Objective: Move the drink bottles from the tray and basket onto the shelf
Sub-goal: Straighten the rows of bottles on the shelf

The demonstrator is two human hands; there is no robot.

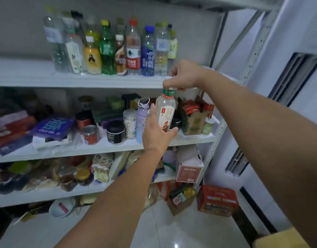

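A clear drink bottle with a green neck band and a red-and-white label hangs upright in the air in front of the shelf unit. My left hand grips its lower body from below and the left. My right hand pinches its cap from above. The bottle is just below the front edge of the top shelf, near that shelf's right end. Several drink bottles stand in rows on the top shelf, left of my right hand. No tray or basket is in view.
The second shelf holds jars, cans, boxes and a lilac flask right behind the held bottle. Lower shelves are packed with food packets. A red box and an open carton stand on the tiled floor at the right.
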